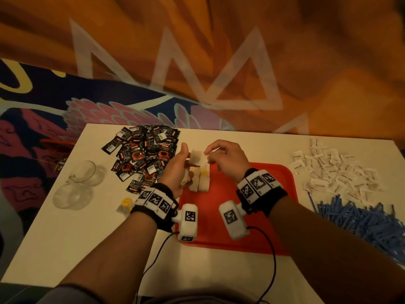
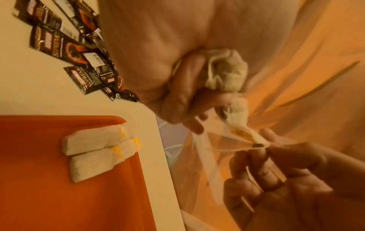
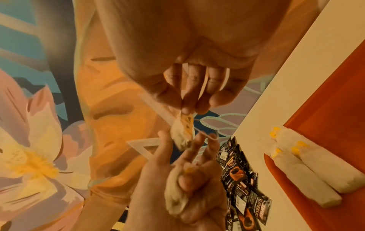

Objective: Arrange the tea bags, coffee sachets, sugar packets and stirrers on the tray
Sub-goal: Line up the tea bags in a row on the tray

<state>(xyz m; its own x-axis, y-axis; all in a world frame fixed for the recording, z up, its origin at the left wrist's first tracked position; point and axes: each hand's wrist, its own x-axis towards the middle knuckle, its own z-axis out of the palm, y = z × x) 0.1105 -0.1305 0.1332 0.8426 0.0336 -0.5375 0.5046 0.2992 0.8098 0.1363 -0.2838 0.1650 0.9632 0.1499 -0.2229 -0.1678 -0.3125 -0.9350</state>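
Note:
Both hands are raised over the far left corner of the red tray (image 1: 241, 216). My left hand (image 1: 182, 163) grips crumpled tea bags (image 2: 227, 70) in its curled fingers. One more tea bag (image 3: 182, 129) hangs between the hands, and my right hand (image 1: 210, 153) pinches its top end with thumb and fingertips (image 3: 185, 107). White tea bags with yellow tags (image 1: 200, 181) lie side by side in the tray's far left corner. Black coffee sachets (image 1: 144, 154) are piled to the left of the tray, white sugar packets (image 1: 333, 170) to its right, and blue stirrers (image 1: 361, 218) at the near right.
Two clear glass cups (image 1: 76, 185) stand at the left of the white table (image 1: 87, 249). A lone tea bag with a yellow tag (image 1: 126, 205) lies beside my left wrist. Wrist-camera cables trail over the tray's near edge. Patterned fabric lies beyond the table.

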